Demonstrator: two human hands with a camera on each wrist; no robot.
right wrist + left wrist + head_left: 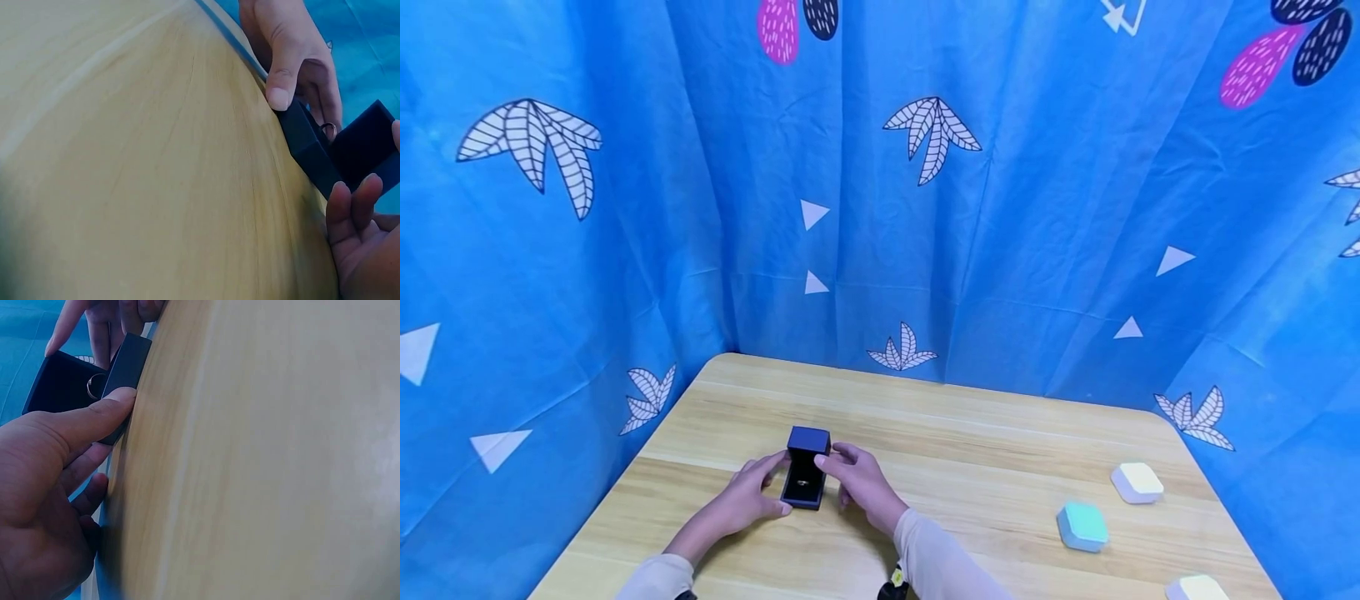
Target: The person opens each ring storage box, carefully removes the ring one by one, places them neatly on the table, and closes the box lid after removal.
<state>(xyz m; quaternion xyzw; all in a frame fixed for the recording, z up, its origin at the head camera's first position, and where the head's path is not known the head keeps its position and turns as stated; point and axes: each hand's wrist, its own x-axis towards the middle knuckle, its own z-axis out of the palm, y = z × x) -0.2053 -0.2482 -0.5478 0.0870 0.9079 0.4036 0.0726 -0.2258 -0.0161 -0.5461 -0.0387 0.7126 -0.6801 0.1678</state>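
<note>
A dark blue ring box (809, 439) stands on the wooden table with its lid raised. Upright in its black lining is a ring (802, 483), also visible in the left wrist view. My left hand (745, 500) holds the base from the left, its thumb (119, 397) on the front edge and its fingers along the side. From the right, my right hand (865, 483) pinches the raised lid, thumb at its front edge and index finger behind. Two right fingertips (369, 186) show close by the box's side in the right wrist view.
On the right of the wooden table (970, 467) are a turquoise rounded box (1084, 527), a white one (1137, 483) behind it and another white one (1197, 588) at the bottom edge of view. A blue patterned curtain (895, 233) hangs around the table's back and sides.
</note>
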